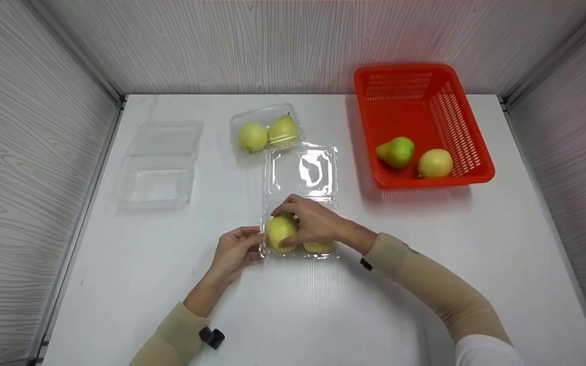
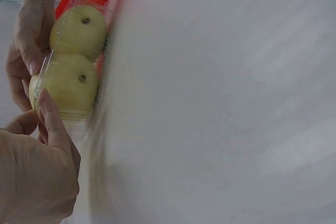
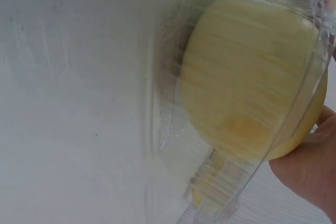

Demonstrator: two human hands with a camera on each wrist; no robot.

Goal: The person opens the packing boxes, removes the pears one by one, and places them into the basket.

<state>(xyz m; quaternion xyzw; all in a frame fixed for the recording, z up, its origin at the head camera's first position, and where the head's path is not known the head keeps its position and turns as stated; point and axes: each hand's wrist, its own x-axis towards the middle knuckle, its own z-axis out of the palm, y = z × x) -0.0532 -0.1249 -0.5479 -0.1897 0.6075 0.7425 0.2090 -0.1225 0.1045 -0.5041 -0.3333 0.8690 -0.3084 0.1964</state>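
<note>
An open clear plastic clamshell box [image 1: 283, 175] lies at mid-table, its lid folded back away from me. My left hand [image 1: 234, 254] pinches the box's left rim between thumb and fingers. Curled round a yellow pear [image 1: 280, 231] in the left half of the box is my right hand [image 1: 316, 221]. A second yellow pear [image 1: 319, 247] sits beside it on the right, partly hidden under that hand. In the left wrist view both pears show through the clear side wall [image 2: 63, 114]. The right wrist view has the second pear [image 3: 247, 77] close behind the ribbed plastic.
Behind the lid stands a closed clear box [image 1: 267, 109] with two yellow fruits. At the left lies another open clear box [image 1: 158, 185]. A red plastic basket [image 1: 410, 109] at the back right holds a green pear [image 1: 399, 152] and a yellow fruit [image 1: 435, 163].
</note>
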